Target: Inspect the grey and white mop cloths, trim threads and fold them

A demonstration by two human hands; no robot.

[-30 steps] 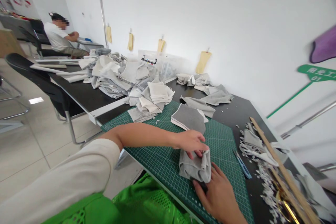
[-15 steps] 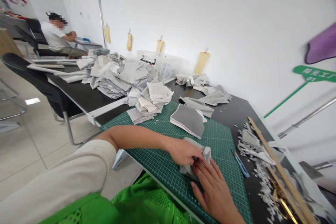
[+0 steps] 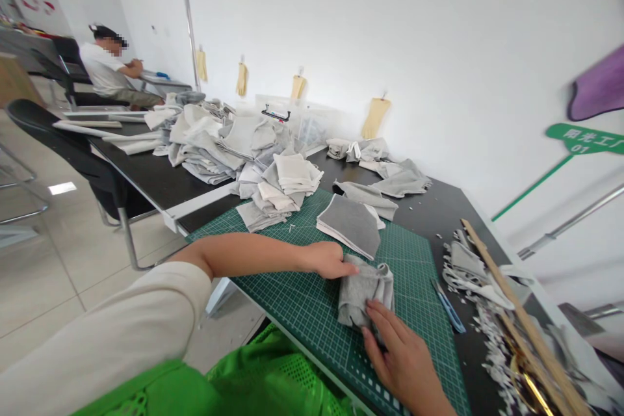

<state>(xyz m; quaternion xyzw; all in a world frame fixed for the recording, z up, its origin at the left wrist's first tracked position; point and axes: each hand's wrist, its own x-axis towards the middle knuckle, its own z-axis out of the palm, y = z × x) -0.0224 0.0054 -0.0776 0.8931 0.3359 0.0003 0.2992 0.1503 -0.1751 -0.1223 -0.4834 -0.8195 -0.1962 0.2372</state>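
One grey cloth: a folded fabric piece (image 3: 365,292), bunched and lying on the green cutting mat (image 3: 409,260), close to the mat's near edge.
Left hand: my left hand (image 3: 329,260) is not clenched; its fingertips (image 3: 351,269) touch the cloth's upper left edge.
Right hand: my right hand (image 3: 404,364) lies against the cloth's lower edge with its fingers (image 3: 383,315) spread on top; from this feed, I cannot tell whether it is gripping.
Mat: a stack of cut fabric pieces (image 3: 348,224), dark grey on top, sits just beyond the cloth.
Table edge: a blue-handled cutter (image 3: 448,305) lies on the black table (image 3: 439,208), just beside the mat.
Right side: a wooden strip (image 3: 517,312) rests across a spill of pale scraps (image 3: 492,351).
Far table: a large heap of folded fabric (image 3: 214,149) rises behind the mat.
Far end: a seated co-worker (image 3: 104,58) in a white shirt has both hands raised together, well apart from mine.
Wall: yellow gloves (image 3: 297,88) hang in a row.
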